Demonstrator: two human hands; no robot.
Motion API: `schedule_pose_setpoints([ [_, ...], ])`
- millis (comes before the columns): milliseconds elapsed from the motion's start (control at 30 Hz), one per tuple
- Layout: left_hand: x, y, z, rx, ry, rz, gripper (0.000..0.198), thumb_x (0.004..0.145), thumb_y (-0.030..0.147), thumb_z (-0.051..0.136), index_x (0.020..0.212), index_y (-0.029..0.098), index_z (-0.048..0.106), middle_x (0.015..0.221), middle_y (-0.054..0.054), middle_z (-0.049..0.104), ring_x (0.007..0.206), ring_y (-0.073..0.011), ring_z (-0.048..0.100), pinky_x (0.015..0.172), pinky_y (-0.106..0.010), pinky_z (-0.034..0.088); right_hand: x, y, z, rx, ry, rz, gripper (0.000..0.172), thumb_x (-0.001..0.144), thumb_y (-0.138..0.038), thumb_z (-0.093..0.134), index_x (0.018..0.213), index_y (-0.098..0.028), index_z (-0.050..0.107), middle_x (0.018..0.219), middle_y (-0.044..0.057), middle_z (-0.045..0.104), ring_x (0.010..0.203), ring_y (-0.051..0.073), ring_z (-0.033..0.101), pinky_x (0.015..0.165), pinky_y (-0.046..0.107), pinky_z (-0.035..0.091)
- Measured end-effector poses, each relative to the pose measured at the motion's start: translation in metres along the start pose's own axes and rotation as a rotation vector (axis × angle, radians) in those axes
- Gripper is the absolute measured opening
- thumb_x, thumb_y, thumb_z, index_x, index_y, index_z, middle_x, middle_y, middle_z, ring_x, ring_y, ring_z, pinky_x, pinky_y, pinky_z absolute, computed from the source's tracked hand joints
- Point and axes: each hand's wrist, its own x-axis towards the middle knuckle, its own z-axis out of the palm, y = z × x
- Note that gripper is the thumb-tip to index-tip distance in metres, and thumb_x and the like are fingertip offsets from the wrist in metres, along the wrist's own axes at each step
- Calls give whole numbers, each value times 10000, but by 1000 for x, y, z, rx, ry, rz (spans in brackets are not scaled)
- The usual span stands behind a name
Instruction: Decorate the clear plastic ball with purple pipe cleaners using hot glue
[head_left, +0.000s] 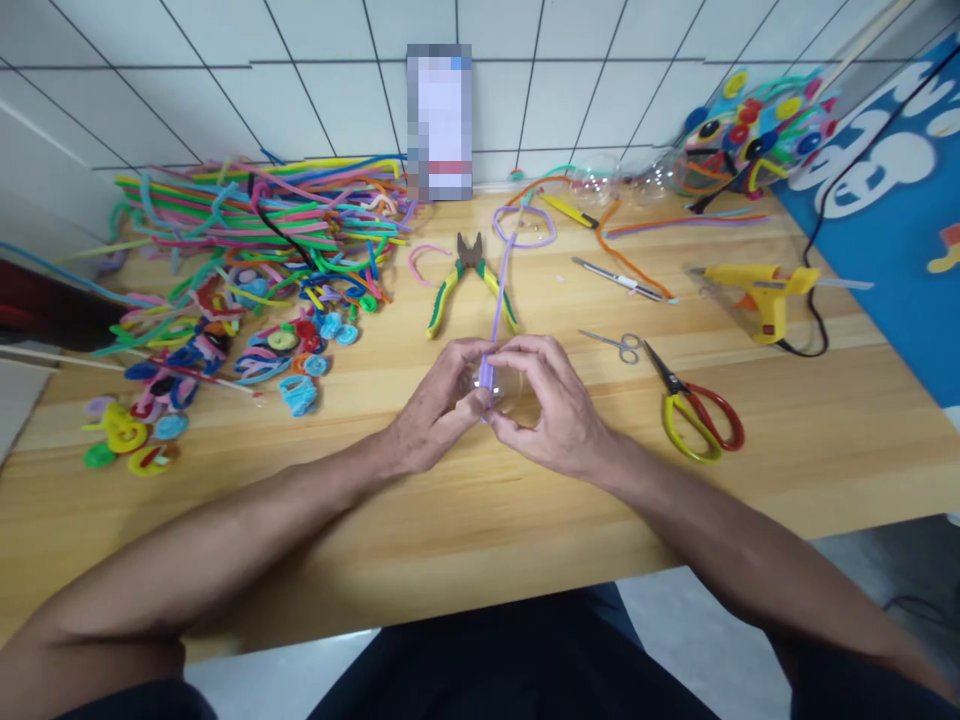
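Purple pipe cleaner (497,305) is clamped by fingers of left hand (439,405) and right hand (551,405); beyond fingertips, kinking is risked by over-twisting.

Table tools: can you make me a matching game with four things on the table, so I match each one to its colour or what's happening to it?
Things:
1. pliers
2. glue gun
3. big scissors
4. long pipe cleaner

Clues:
a. one red handle, one yellow
b. pinched between the left hand and right hand
c. yellow body, black cord
d. green and yellow handles

Pairs: 1-d, 2-c, 3-a, 4-b
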Motion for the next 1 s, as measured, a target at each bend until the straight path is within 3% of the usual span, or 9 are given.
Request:
schedule_pose_setpoints([
  [233,-1,4,0,15,0,-17,476,1151,553,573,1545,291,522,1539,-136,603,1429,-300,603,1235,-544,538,-1,0,0,11,-1,4,567,921,-186,759,1433,-306,548,1353,124,680,1276,347,681,1077,594,626],
  [500,3,-4,-2,156,17,197,480,1150,440,610,1595,314,484,1547,-135,577,1484,-306,563,1278,-556,489,-2,9,-4,-3,-10,-83,599,950,-178,751,1493,-316,539,1403,128,668,1319,344,679,1094,601,633],
  [1000,2,-3,-4,90,9,169,501,1143,533,591,1594,324,528,1560,-131,601,1472,-320,582,1263,-554,509,-3,12,-4,6,-25,-79,608,955,-210,784,1509,-316,556,1420,127,667,1325,350,680,1107,610,643],
])
